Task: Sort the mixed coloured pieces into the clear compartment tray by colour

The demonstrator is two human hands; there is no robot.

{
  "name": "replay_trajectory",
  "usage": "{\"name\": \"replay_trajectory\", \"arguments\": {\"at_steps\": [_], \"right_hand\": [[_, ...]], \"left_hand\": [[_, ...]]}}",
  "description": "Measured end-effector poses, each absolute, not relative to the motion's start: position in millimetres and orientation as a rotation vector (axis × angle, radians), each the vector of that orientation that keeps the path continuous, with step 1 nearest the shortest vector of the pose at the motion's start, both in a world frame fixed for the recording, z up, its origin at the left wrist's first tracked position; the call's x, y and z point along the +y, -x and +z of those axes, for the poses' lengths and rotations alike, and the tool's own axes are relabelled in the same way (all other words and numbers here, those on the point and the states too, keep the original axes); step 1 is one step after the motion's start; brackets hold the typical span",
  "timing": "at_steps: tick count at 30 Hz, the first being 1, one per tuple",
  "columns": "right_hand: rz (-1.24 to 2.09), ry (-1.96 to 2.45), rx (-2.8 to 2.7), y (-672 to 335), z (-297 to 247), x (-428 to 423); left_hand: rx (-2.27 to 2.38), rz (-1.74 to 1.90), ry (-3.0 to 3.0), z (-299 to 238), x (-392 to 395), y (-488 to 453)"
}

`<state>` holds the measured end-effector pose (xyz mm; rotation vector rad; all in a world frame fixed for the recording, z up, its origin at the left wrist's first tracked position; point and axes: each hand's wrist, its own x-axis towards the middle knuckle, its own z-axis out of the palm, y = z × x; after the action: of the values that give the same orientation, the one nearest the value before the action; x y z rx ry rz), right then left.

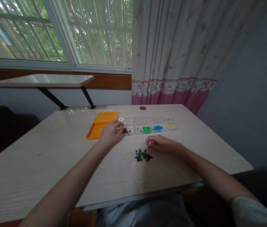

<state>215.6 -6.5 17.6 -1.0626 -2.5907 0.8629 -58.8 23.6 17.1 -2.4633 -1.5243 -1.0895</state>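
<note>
My left hand (111,133) reaches over the left end of a clear compartment tray (143,120). Its fingers are bent and drawn together beside dark brown pieces (125,130) in the front left compartment; whatever they hold is too small to make out. Green pieces (145,129), blue pieces (157,128) and yellow pieces (171,125) lie in the front compartments further right. My right hand (163,143) rests near the table surface with thumb and forefinger pinched, their contents unclear. Just below it is a mixed pile of small brown, green and blue pieces (143,155).
An orange case (105,117) lies opened left of the tray, with a few small white bits inside. The pale wooden table (53,157) has a round brown cable hole (143,108) at the back. A raised shelf (45,80) stands at the back left, and a curtain (171,63) hangs behind.
</note>
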Motion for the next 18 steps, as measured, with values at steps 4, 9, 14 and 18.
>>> {"name": "replay_trajectory", "arguments": {"at_steps": [4,9,14,18], "right_hand": [[0.944,1.1,-2.482,-214,13,-5],[1.116,1.028,-2.265,-206,5,-3],[1.248,0.962,-2.113,-197,1,-1],[1.274,0.968,-2.055,-195,0,-1]], "left_hand": [[-1.356,-1.031,2.711,22,8,39],[-1.188,-1.028,2.9,14,-10,13],[-1.141,-1.087,2.923,12,-17,6],[-1.089,-1.126,2.92,14,-18,6]]}}
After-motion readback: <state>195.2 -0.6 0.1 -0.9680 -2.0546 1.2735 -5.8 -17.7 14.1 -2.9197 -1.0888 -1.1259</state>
